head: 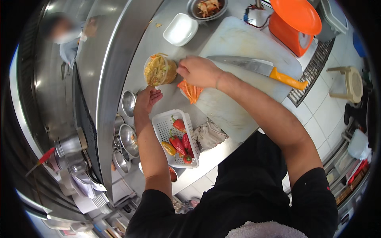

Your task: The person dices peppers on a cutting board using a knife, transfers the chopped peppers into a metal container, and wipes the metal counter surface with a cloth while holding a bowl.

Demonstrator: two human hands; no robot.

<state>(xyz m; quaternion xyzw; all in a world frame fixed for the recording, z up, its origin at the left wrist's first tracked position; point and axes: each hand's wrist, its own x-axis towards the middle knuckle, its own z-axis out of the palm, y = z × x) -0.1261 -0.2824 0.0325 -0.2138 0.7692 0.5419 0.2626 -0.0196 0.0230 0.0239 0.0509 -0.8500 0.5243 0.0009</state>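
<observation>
My left hand (pixel 149 98), its fingers partly curled, is just below a clear plastic tub (pixel 159 71) filled with yellow-orange shredded food. To the right of the tub is my right hand (pixel 195 71), thumb and fingers bent; whether it pinches something is unclear. Under that hand, orange-red opened pepper pieces (pixel 192 91) lie at the edge of a white cutting board (pixel 238 101). A large knife with a yellow handle (pixel 287 78) rests on the board. Several red peppers (pixel 177 145) and a yellow one (pixel 169 148) lie in a white perforated plastic basket (pixel 195 148).
A white dish (pixel 180 29) and a metal bowl of food scraps (pixel 208 10) stand beyond the board. An orange scale (pixel 290 35) is at the upper right. A crumpled cloth (pixel 209 135) lies beside the basket. Metal bowls (pixel 129 139) line the left. Another person (pixel 67 44) is across the steel shelf.
</observation>
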